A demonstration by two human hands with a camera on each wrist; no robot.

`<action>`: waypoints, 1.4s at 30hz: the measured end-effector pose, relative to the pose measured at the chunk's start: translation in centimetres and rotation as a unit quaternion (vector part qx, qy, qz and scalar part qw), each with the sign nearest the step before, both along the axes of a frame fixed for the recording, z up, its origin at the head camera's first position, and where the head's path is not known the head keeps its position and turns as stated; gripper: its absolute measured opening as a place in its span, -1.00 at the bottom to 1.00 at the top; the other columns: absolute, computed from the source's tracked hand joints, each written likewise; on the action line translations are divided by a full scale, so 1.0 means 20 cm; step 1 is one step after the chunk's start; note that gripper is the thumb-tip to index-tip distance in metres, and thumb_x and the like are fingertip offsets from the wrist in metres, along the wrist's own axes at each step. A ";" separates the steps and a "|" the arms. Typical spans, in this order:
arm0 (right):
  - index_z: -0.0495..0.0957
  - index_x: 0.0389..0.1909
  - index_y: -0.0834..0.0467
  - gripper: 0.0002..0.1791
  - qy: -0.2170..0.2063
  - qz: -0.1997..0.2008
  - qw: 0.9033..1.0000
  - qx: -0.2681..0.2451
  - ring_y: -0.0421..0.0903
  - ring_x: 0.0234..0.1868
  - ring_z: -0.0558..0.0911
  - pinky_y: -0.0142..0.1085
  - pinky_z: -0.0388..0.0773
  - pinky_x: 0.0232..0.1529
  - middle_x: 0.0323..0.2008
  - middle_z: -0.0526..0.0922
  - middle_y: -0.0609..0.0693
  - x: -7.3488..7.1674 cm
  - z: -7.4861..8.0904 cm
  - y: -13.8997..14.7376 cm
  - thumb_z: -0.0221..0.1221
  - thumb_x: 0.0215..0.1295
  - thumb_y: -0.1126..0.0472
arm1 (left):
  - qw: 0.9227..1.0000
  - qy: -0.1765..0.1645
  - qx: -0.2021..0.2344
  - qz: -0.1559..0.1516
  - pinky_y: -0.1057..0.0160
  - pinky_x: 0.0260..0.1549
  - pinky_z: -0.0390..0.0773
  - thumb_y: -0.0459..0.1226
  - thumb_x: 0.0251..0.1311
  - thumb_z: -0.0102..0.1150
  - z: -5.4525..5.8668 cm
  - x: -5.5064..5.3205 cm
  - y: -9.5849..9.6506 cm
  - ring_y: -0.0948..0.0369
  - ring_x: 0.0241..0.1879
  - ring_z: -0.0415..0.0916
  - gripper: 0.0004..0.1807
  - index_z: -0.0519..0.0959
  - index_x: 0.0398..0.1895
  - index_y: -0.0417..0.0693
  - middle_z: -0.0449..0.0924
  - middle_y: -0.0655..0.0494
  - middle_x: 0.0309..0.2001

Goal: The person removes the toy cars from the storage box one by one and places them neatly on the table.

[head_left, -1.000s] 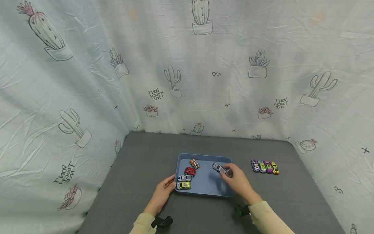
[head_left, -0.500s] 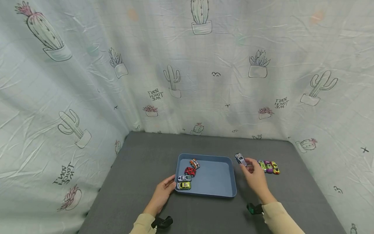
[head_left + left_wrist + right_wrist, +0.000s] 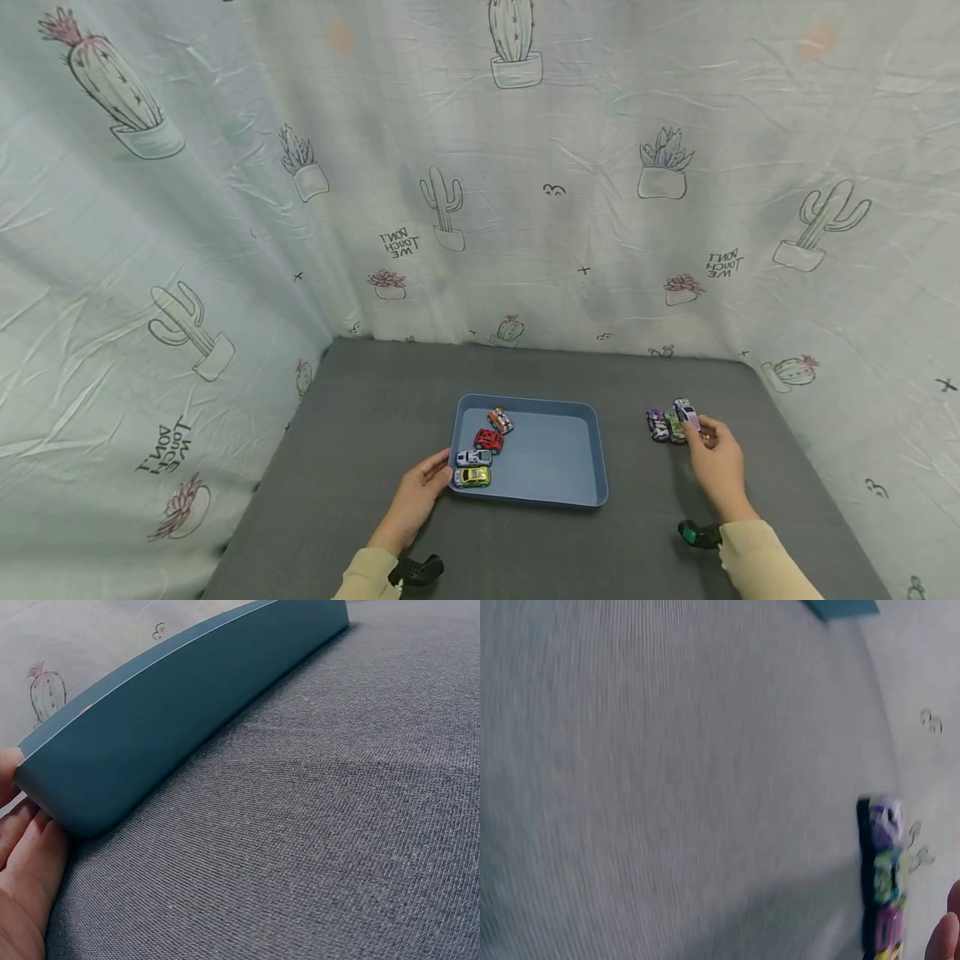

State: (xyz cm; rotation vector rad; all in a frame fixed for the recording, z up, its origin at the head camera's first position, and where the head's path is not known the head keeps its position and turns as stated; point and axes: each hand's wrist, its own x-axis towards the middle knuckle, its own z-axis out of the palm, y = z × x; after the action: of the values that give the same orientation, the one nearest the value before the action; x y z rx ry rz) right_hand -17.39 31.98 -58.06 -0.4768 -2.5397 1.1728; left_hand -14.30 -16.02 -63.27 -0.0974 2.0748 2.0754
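Right hand (image 3: pixel 717 463) and pinched silver car (image 3: pixel 686 412) have moved to the car row (image 3: pixel 657 425), seemingly hiding part; left hand (image 3: pixel 413 498) grips tray (image 3: pixel 551 452).

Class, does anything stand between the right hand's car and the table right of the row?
Probably the yellow car, past the magenta car in the row; the held car and right hand mostly hide that end from the head camera.

Right part of blue tray (image 3: pixel 551 454): bare floor, reachable from above. We trace free lane across table (image 3: pixel 628 471), between tray and car row (image 3: pixel 672 429) at right. Obstacles: four cars (image 3: pixel 488 441) along tray's left side; left hand (image 3: pixel 415 497) at near-left corner; right hand (image 3: pixel 718 462) with pale car (image 3: pixel 686 411) over row; curtain (image 3: pixel 570 267) at far edge.
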 end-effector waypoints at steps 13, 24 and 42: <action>0.30 0.28 0.41 -0.34 -0.031 -0.094 0.994 -0.055 0.04 -0.10 0.44 -0.50 0.35 -0.41 0.03 0.44 0.30 -0.02 -0.08 0.23 -0.11 0.48 -0.09 | 1.000 -0.008 -0.010 0.003 0.13 0.19 0.41 -0.15 0.38 0.09 0.01 0.01 0.00 0.05 0.26 0.36 -0.46 0.34 0.38 -0.12 0.39 -0.12 0.29; 0.29 0.25 0.48 -0.36 -0.075 -0.127 0.989 -0.030 0.30 0.03 0.40 0.04 0.37 -0.12 0.06 0.41 0.44 -0.05 -0.14 0.31 -0.12 0.50 -0.02 | 1.000 0.001 0.010 -0.003 0.17 0.16 0.44 -0.24 0.40 0.07 -0.02 -0.01 -0.01 0.01 0.26 0.34 -0.49 0.33 0.37 -0.19 0.38 -0.18 0.28; 0.25 0.29 0.49 -0.35 -0.094 -0.090 0.991 -0.018 0.41 0.21 0.26 0.24 0.17 0.21 0.17 0.31 0.50 -0.06 -0.16 0.31 -0.24 0.53 -0.01 | 1.000 -0.007 -0.003 -0.006 0.13 0.20 0.40 -0.19 0.40 0.07 0.00 -0.01 -0.01 -0.01 0.31 0.28 -0.47 0.32 0.38 -0.16 0.35 -0.15 0.31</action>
State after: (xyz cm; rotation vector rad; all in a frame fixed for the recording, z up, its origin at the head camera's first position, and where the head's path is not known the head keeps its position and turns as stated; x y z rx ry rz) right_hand -18.52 38.25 -61.36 -0.8436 -2.5671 1.1562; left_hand -14.41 -16.15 -63.33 -0.1006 2.0692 2.0552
